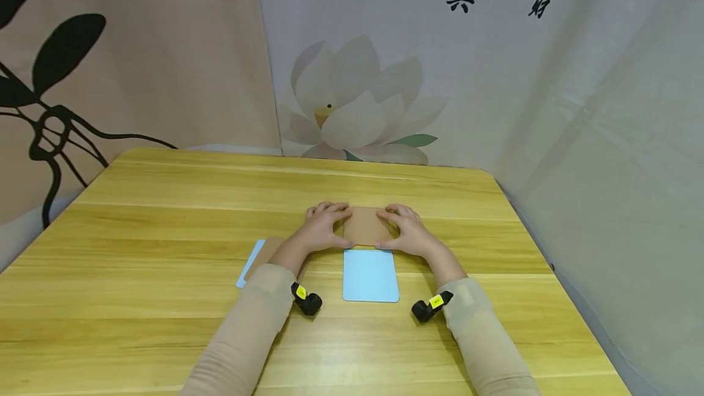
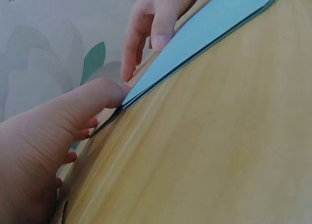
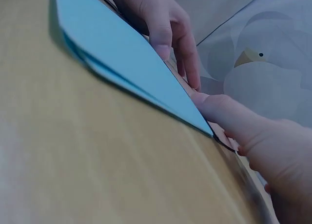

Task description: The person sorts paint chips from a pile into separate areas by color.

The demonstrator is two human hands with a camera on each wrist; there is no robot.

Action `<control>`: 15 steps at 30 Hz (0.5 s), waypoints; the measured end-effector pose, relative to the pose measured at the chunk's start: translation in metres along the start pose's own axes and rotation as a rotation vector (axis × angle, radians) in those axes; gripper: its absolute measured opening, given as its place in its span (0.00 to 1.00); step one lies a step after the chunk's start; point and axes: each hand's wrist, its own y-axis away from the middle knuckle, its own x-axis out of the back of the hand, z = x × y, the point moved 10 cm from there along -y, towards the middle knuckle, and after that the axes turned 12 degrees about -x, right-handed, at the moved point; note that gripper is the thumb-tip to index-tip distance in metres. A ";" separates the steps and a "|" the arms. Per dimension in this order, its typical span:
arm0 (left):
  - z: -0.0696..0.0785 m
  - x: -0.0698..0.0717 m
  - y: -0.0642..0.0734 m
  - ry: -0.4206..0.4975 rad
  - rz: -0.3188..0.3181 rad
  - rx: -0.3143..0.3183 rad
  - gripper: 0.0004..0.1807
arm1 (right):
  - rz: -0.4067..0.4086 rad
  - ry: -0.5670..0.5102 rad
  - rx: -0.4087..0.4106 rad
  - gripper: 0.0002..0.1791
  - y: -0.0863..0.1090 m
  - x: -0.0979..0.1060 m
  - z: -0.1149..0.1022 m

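Observation:
Beyond the middle of the table lies a brown card with straight edges. My left hand holds it at its left side, thumb at the near corner and index finger near the far one. On the opposite side my right hand grips it the same way. Just nearer than the brown card is a light blue card with rounded corners. In the right wrist view the blue card shows more than one layer along its edge. Both thumbs are close to its far edge.
Left of centre, another blue card lies with a brown card over it, partly hidden by the left forearm. They rest on a wood-grain table. A printed curtain hangs behind the table's far edge.

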 end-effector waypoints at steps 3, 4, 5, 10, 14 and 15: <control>0.000 0.000 0.000 -0.001 -0.002 0.006 0.44 | -0.009 -0.002 0.000 0.44 0.000 -0.001 0.001; 0.000 0.000 0.000 -0.002 -0.005 0.008 0.43 | -0.010 -0.002 -0.001 0.44 0.000 -0.001 0.001; 0.000 0.000 0.000 -0.004 -0.007 0.013 0.43 | -0.014 -0.002 -0.006 0.44 0.000 -0.002 0.002; 0.000 0.003 0.002 -0.017 -0.008 0.030 0.44 | -0.020 0.001 -0.024 0.45 0.001 -0.001 0.003; 0.003 0.007 0.003 -0.033 0.018 0.011 0.44 | -0.004 -0.009 -0.037 0.45 0.002 0.001 0.002; 0.004 0.008 0.003 -0.033 0.026 0.006 0.44 | 0.002 -0.013 -0.039 0.45 0.003 0.002 0.002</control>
